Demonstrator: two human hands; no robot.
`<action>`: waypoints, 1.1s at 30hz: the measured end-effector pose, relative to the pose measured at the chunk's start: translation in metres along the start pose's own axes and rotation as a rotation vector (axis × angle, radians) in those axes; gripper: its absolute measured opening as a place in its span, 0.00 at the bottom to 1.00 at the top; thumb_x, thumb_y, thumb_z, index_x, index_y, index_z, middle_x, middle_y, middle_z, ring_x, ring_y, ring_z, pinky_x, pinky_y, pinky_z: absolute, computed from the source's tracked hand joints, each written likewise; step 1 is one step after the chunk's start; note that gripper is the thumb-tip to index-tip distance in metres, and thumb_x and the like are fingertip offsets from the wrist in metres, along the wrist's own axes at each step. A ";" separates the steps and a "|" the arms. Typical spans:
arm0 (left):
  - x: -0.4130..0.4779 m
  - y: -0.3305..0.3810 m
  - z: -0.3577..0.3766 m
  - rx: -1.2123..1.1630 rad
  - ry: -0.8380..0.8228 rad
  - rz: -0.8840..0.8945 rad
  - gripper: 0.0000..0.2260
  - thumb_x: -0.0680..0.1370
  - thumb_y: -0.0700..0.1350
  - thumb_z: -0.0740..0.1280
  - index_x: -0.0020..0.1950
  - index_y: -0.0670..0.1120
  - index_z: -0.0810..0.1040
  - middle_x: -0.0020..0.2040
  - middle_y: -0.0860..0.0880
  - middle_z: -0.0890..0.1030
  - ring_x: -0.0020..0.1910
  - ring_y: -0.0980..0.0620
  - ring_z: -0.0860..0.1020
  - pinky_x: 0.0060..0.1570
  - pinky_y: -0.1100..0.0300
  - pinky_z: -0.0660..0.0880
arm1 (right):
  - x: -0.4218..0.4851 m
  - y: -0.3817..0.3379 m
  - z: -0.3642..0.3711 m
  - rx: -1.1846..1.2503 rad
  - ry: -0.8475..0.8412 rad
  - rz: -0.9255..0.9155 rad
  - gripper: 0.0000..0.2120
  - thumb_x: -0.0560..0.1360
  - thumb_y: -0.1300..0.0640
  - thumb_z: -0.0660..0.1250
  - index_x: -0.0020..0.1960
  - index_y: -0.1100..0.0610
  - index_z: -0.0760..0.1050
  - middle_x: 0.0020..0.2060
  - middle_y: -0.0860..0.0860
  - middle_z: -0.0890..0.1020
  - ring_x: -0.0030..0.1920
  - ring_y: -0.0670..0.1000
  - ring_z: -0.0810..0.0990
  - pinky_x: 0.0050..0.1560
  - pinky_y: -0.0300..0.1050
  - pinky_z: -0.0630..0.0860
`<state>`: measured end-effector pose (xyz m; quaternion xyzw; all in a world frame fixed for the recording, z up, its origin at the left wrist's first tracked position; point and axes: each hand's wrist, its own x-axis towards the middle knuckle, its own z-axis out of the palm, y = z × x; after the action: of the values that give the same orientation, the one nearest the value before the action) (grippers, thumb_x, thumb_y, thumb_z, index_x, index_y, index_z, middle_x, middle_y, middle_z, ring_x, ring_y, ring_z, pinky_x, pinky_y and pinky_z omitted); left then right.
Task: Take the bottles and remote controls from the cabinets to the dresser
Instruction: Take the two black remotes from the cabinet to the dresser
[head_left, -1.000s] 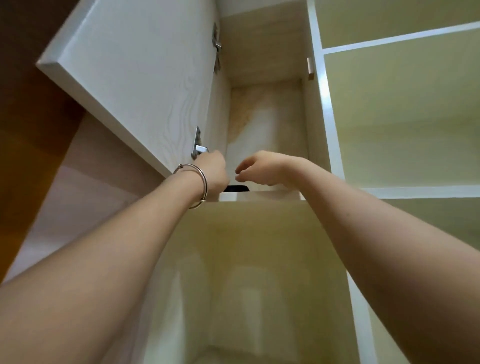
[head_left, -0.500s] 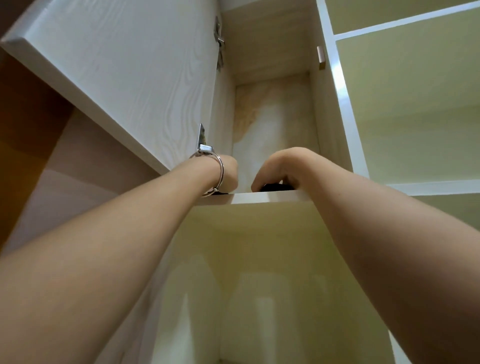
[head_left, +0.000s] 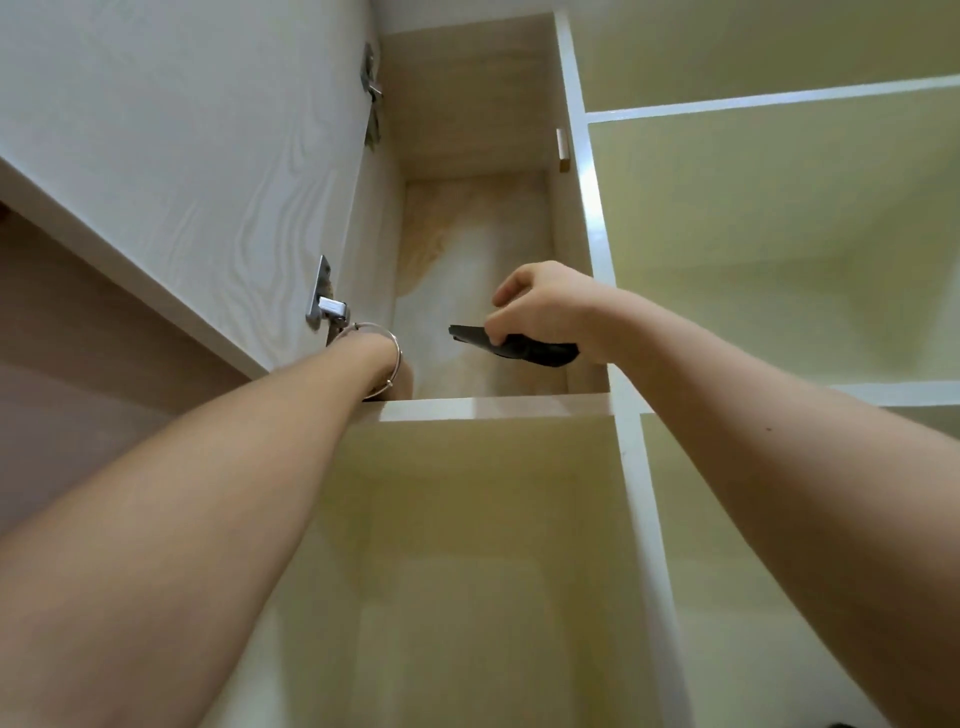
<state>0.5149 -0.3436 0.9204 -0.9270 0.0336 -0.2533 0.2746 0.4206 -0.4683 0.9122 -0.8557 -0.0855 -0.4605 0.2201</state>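
Note:
I look up into a high cabinet (head_left: 498, 408) whose door stands open. My right hand (head_left: 545, 312) grips a black remote control (head_left: 540, 351), lifted clear above the shelf edge, its ends sticking out on both sides of my fingers. My left hand (head_left: 400, 371) reaches over the shelf edge at the compartment's left side; only the wrist with a silver bangle (head_left: 387, 343) shows, and the fingers are hidden behind the shelf. No bottles are visible.
The open white door (head_left: 182, 171) hangs at the upper left with two metal hinges (head_left: 327, 306). Open cream-coloured shelf compartments (head_left: 779, 234) lie to the right and below. A white upright (head_left: 597, 218) divides the columns.
My right hand has closed on the black remote and lifted it off the shelf. My left hand has slid deeper behind the shelf edge.

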 end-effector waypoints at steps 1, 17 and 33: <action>0.002 -0.001 0.002 -0.062 0.011 0.008 0.08 0.76 0.43 0.60 0.50 0.46 0.77 0.35 0.48 0.74 0.40 0.47 0.72 0.45 0.57 0.75 | 0.000 0.001 0.001 0.021 0.010 -0.002 0.21 0.69 0.58 0.68 0.61 0.64 0.75 0.37 0.54 0.77 0.39 0.54 0.73 0.34 0.39 0.71; -0.112 0.009 0.053 -1.745 0.799 0.075 0.18 0.65 0.50 0.65 0.49 0.40 0.78 0.32 0.47 0.72 0.36 0.47 0.71 0.34 0.58 0.66 | -0.082 -0.025 -0.002 0.348 0.166 0.076 0.25 0.68 0.58 0.68 0.64 0.52 0.68 0.35 0.48 0.78 0.28 0.44 0.76 0.20 0.30 0.67; -0.373 0.240 0.179 -2.109 -0.280 0.949 0.15 0.71 0.46 0.71 0.52 0.60 0.71 0.49 0.65 0.76 0.47 0.64 0.77 0.48 0.62 0.73 | -0.497 0.018 -0.026 0.121 0.391 0.955 0.40 0.54 0.56 0.69 0.67 0.51 0.67 0.50 0.46 0.79 0.44 0.44 0.79 0.38 0.34 0.70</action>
<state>0.2967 -0.3840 0.4968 -0.6100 0.5406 0.1331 -0.5639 0.1287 -0.4681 0.5089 -0.6829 0.3306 -0.4544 0.4667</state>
